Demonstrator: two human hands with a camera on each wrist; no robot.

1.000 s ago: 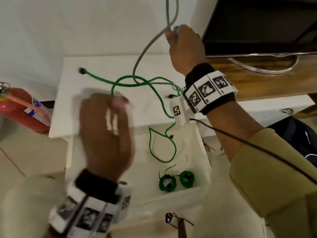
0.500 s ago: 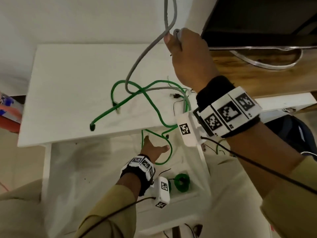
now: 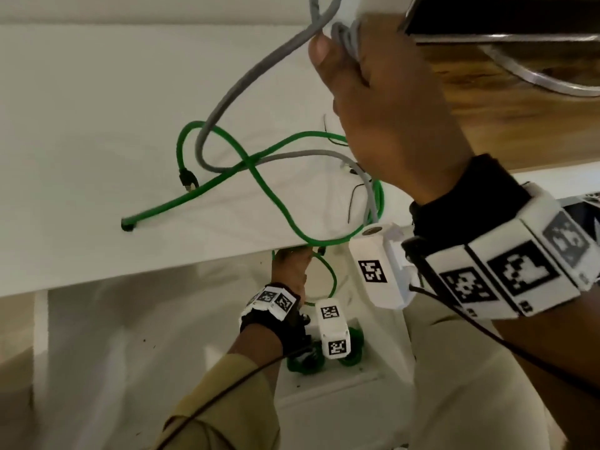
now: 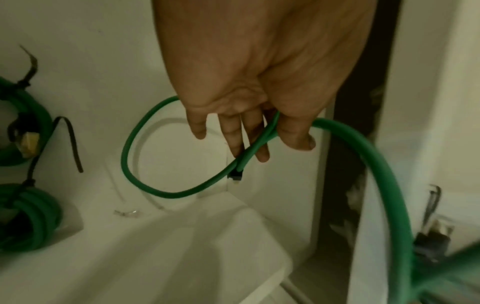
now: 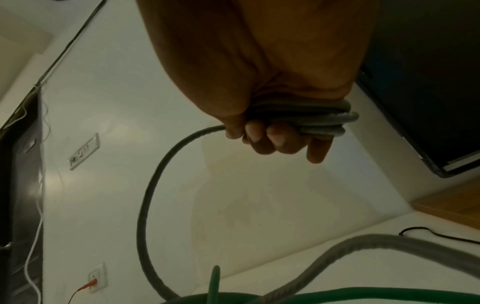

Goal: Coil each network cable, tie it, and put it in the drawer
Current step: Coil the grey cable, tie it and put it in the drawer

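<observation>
My right hand is raised over the white table and grips several coils of the grey cable. The rest of the grey cable hangs down and lies across the loose green cable on the tabletop. That green cable drops over the table's front edge into the open drawer. There my left hand pinches its loop near the plug, between thumb and fingers. Two tied green coils lie in the drawer beside my left wrist.
A dark screen stands on a wooden top right of the table. Thin black ties lie on the table near my right wrist. One loose black tie lies in the drawer. The wall stands close behind.
My left hand dropped from above the table into the drawer and took hold of the green cable's loop. The right hand kept its grip on the grey coils.
</observation>
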